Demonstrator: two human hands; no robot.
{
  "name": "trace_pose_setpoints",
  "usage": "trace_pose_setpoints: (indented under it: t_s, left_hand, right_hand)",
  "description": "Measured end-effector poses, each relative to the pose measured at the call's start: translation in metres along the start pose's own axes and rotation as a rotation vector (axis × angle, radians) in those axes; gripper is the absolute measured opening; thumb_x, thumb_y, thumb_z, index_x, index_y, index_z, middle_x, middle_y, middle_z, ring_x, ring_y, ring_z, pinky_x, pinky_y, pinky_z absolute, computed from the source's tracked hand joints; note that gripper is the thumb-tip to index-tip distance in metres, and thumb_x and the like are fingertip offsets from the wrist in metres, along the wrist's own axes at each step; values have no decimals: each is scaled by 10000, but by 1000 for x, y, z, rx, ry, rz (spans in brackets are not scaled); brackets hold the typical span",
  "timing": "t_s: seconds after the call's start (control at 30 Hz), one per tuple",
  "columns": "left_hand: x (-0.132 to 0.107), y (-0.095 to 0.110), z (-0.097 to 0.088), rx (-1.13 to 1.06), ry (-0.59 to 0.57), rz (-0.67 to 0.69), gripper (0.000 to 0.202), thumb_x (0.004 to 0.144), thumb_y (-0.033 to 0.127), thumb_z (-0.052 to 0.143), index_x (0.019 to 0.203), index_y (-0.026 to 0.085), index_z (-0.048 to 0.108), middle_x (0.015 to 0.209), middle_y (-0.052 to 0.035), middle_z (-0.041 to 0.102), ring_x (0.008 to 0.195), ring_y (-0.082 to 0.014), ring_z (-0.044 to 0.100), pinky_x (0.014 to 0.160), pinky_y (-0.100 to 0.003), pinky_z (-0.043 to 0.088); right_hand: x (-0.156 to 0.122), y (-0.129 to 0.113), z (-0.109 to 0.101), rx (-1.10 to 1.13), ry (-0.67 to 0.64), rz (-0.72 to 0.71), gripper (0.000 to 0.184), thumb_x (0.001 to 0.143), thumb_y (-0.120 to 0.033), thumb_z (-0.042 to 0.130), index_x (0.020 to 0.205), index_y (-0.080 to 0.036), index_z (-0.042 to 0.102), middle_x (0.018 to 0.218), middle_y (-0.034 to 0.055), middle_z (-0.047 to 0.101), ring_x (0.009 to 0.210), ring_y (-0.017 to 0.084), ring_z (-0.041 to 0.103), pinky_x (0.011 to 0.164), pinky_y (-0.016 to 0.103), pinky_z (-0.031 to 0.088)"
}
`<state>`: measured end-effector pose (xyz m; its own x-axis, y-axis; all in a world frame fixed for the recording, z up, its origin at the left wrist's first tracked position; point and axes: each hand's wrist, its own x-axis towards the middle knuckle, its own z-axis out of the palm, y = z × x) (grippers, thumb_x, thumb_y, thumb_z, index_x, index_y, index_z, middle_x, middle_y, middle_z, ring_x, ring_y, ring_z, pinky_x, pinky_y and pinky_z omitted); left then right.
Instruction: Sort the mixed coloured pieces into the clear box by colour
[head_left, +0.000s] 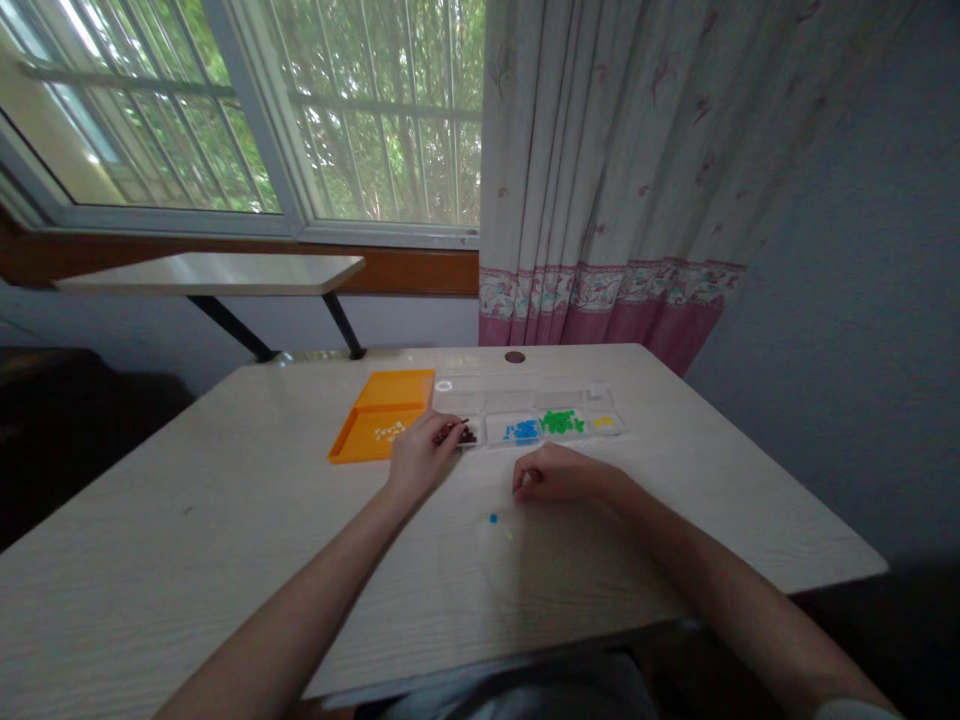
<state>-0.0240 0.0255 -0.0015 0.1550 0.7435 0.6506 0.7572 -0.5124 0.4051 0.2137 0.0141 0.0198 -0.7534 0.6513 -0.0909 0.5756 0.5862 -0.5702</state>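
My left hand (424, 452) reaches over the left end of a clear compartment box (495, 428). Its fingers are pinched among small dark brown pieces (469, 436), and one such piece shows at the fingertips. My right hand (553, 472) rests on the table in front of the box, fingers curled; whatever they hold is hidden. A single small blue piece (493, 518) lies on the table, nearer to me than both hands. In the box, blue pieces (523, 431), green pieces (562, 422) and yellow pieces (602, 422) sit in the compartments to the right of the brown ones.
An orange tray (397, 386) with small white pieces (388, 432) stands left of the box, partly behind my left hand. A raised shelf (217, 272) on black legs stands at the table's back left. Behind the table (247, 510) are a barred window and a curtain (570, 180).
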Motion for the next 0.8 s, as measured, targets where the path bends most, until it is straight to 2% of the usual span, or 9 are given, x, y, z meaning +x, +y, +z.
trace_pose_setpoints:
  t_s: [0.1,0.2,0.33,0.4,0.5,0.6,0.67,0.73,0.8]
  left_hand:
    - [0,-5,5,28,-19,-13,163,809,281,510,873,184,625,733,-12,607,607,-115,551,543,-208,409]
    - [-2,-2,3,-36,-89,56,163,825,254,483,889,177,611,769,-24,610,652,-116,558,580,-208,426]
    - [-8,15,-3,-125,-258,260,140,809,263,510,866,179,605,806,-39,605,748,-129,568,667,-222,442]
    - [-11,25,-5,-123,-273,308,144,795,284,529,865,179,600,793,-40,597,739,-131,569,661,-224,444]
    - [-13,35,-4,-87,-256,340,138,798,285,521,839,174,592,755,-37,588,690,-124,567,606,-210,438]
    - [-13,36,-3,-75,-240,343,129,811,252,494,845,172,590,757,-39,592,692,-120,571,605,-206,441]
    - [-13,34,-3,-90,-228,329,133,811,236,488,867,174,592,769,-41,598,707,-122,574,626,-212,450]
    - [-13,32,-4,-104,-214,310,136,807,235,493,871,177,599,772,-43,604,715,-125,577,643,-221,457]
    - [-12,31,-4,-110,-208,297,134,802,240,504,862,178,606,769,-44,609,715,-128,579,655,-228,461]
  right_hand:
    - [1,0,2,13,36,18,149,720,-295,620,800,-176,661,601,-34,530,544,68,442,515,171,297]
    - [5,1,7,107,175,52,176,729,-325,606,765,-160,656,535,-50,455,496,60,377,480,176,259]
    - [17,5,20,404,372,135,321,727,-452,575,744,-135,621,455,-75,331,431,57,272,420,188,180]
    - [22,7,26,539,414,144,387,697,-518,575,726,-133,598,452,-78,326,422,54,257,413,191,174]
    - [29,8,32,640,434,145,439,661,-570,583,699,-133,579,493,-56,400,443,56,308,425,188,217]
    - [30,7,32,659,418,146,456,651,-585,582,703,-132,585,521,-42,434,463,61,339,437,187,243]
    - [27,5,30,633,411,146,465,665,-589,563,738,-132,601,491,-58,388,442,56,300,428,188,223]
    - [23,2,25,546,420,145,453,699,-566,540,821,-137,623,453,-78,320,419,56,250,418,191,196]
    - [17,-2,21,363,466,146,397,727,-504,546,893,-156,640,435,-83,300,410,62,245,423,195,196]
